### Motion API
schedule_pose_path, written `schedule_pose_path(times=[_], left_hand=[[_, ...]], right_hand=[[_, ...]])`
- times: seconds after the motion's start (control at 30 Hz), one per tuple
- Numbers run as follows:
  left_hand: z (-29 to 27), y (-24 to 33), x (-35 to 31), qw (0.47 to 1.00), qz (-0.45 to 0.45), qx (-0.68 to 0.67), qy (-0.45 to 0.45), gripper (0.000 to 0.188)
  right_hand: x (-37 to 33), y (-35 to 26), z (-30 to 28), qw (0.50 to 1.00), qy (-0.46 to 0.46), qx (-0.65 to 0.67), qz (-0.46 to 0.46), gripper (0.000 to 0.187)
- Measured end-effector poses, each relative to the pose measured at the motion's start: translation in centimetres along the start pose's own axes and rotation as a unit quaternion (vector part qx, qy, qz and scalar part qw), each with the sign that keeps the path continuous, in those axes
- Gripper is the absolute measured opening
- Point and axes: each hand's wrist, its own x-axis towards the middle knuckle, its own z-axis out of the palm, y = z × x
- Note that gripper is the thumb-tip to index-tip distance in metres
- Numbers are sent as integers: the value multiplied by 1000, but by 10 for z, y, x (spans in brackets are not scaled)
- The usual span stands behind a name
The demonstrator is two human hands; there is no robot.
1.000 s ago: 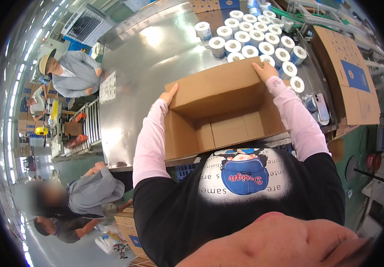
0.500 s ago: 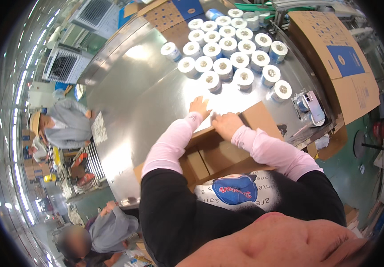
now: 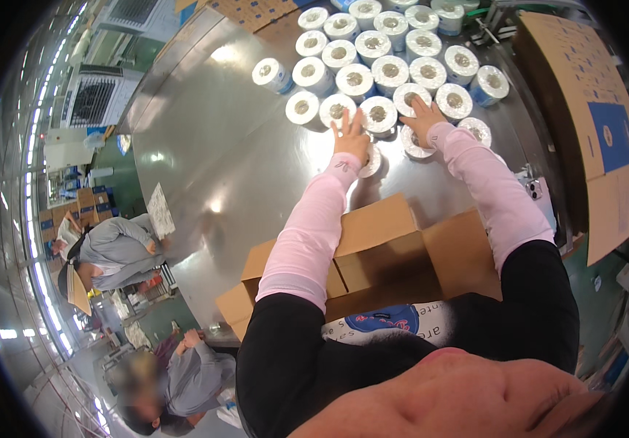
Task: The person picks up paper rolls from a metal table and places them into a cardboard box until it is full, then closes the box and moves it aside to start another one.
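My left hand [image 3: 351,139] reaches across the table with its fingers spread. Its fingertips are at the top of a white paper roll [image 3: 337,106], and another roll [image 3: 373,162] shows partly beneath it. Further right, my right hand [image 3: 424,120] is stretched out, fingers apart, over a roll [image 3: 408,92] in the front rows; one more roll [image 3: 411,146] shows under its palm. The rolls stand on end, grouped closely, with blue and white sides. Between my forearms and body sits an open cardboard box [image 3: 376,223], its flaps folded outward.
The shiny metal table [image 3: 212,146] extends left of the rolls. At the right edge stands a large printed carton [image 3: 610,190], with a phone [image 3: 533,190] nearby. Two co-workers in grey, one beside the table [image 3: 114,252] and one lower left [image 3: 198,379], are close by.
Both hands have left the far edge of the box and moved forward to the front rolls. The view has shifted, and the co-worker at left has bent lower.
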Motion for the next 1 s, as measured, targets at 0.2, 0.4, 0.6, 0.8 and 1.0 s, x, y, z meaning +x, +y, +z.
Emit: schedule_pose_path(times=[0.2,0.4,0.6,0.8,1.0], left_hand=[[-1,0,28,995,84,33,-44,27],[-3,15,-12,998,50,-7,-42,44],[-79,-32,-66,787,-62,-607,93,42],[-168,-49,-295,640,133,-755,48,30],[-144,9,-384,967,60,-245,42,31]], right_hand=[[7,-25,27,997,74,26,11,32],[-90,-51,116,984,150,81,54,35],[-93,70,133,904,188,354,146,35],[-198,-46,-125,679,367,558,-305,40],[-260,-144,-135,881,165,33,-442,27]])
